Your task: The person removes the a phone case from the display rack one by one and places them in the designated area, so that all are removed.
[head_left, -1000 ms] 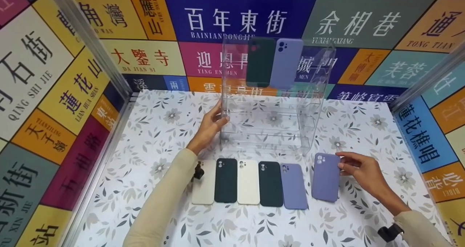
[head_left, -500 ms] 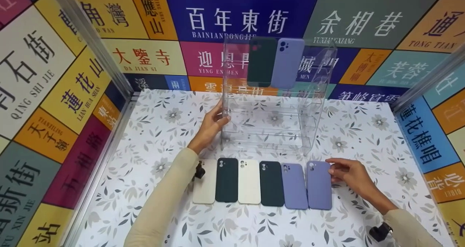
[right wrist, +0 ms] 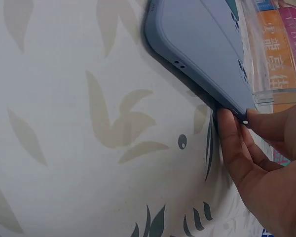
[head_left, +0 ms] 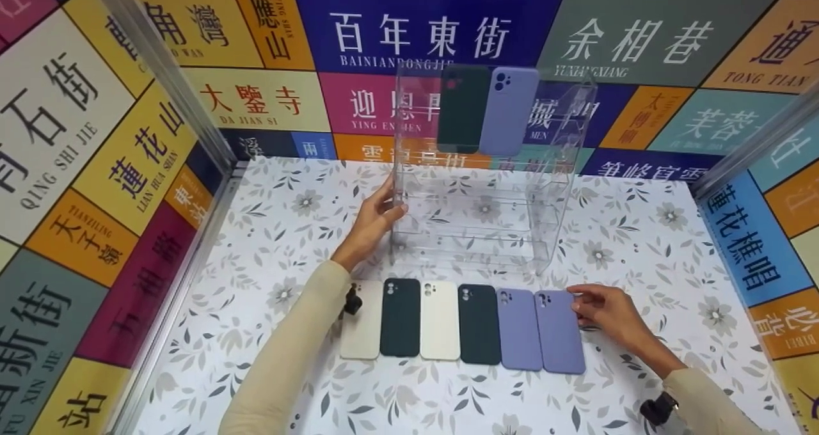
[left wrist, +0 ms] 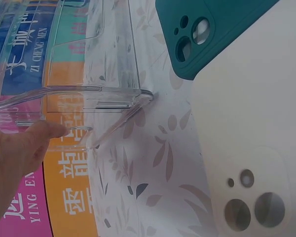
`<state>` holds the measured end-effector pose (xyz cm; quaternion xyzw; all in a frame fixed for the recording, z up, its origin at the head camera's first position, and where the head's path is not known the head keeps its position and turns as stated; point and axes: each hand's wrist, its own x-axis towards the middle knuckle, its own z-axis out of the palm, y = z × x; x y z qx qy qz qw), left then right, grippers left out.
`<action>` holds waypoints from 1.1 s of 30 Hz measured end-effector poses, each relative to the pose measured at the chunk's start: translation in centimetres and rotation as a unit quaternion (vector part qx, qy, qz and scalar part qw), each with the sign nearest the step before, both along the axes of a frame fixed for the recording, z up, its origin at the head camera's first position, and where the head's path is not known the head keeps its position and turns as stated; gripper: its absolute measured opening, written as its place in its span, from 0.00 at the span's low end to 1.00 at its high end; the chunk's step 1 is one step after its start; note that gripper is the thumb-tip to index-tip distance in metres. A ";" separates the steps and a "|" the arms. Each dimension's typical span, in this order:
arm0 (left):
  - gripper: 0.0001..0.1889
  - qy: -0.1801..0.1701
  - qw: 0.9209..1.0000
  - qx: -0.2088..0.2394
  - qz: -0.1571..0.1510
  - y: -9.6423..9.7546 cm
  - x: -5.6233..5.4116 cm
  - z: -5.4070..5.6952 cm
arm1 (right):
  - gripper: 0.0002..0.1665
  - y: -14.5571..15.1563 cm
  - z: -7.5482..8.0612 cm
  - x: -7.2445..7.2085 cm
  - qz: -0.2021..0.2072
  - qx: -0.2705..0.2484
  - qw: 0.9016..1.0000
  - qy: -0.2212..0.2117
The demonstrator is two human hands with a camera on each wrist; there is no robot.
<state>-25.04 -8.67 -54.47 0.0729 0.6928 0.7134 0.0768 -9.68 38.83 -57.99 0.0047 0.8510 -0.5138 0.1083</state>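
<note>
My right hand (head_left: 611, 313) pinches the upper right corner of a purple phone case (head_left: 562, 336), thumb and fingertips at its edge in the right wrist view. This case lies at the right end of a row, against another purple case (head_left: 519, 329). Leftward follow a dark green case (head_left: 480, 326), a cream case (head_left: 439, 323), a second dark green case (head_left: 400, 320) and a second cream case (head_left: 359, 336), partly behind the left wrist. My left hand (head_left: 373, 221) grips the left side of a clear tiered stand (head_left: 467, 234); its fingers are partly hidden.
On the stand's top tier, a dark green case (head_left: 462, 115) and a purple case (head_left: 508, 115) lean side by side. White leaf-patterned cloth (head_left: 640, 230) covers the table. Printed sign walls (head_left: 435, 22) enclose it at the back and both sides.
My right hand has brought the purple case left and down to the table, into the row beside the other purple one. The left hand has stayed at the stand.
</note>
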 end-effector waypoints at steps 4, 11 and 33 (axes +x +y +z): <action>0.42 0.004 1.000 -0.004 0.000 0.0 0.0 0.0 | 0.20 -0.4 -0.2 0.1 0.000 0.029 0.999 0.020; 0.42 -0.003 1.000 -0.019 -0.002 -0.1 0.1 0.1 | 0.19 -0.9 -0.1 0.2 -0.004 0.070 0.997 0.026; 0.43 -0.011 1.000 0.002 -0.005 0.0 0.0 0.0 | 0.13 -0.8 2.0 -1.1 -0.010 0.109 0.989 0.098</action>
